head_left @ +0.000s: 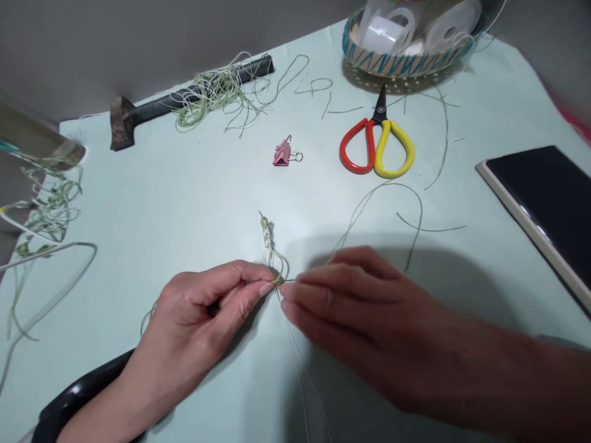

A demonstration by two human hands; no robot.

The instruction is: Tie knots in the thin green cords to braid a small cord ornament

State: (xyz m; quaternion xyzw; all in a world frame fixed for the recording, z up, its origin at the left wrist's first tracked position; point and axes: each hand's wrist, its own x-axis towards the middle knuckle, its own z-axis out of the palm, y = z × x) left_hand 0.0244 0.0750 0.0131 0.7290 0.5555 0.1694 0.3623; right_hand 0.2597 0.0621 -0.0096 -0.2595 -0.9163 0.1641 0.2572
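Observation:
My left hand (203,311) pinches thin pale green cords (272,255) between thumb and forefinger, just below a short knotted braid (266,231) lying on the pale blue sheet (184,197). My right hand (351,307) meets it from the right, fingers pressed together on the same cords at the knot. Loose cord ends trail toward me between the two hands, and one long strand (392,191) loops away to the right.
Red and yellow scissors (376,144) and a pink binder clip (282,152) lie further back. A woven basket (406,37) holds clear spools. A tangle of green cord (212,92) lies over a dark tool. A tablet (549,203) sits at the right.

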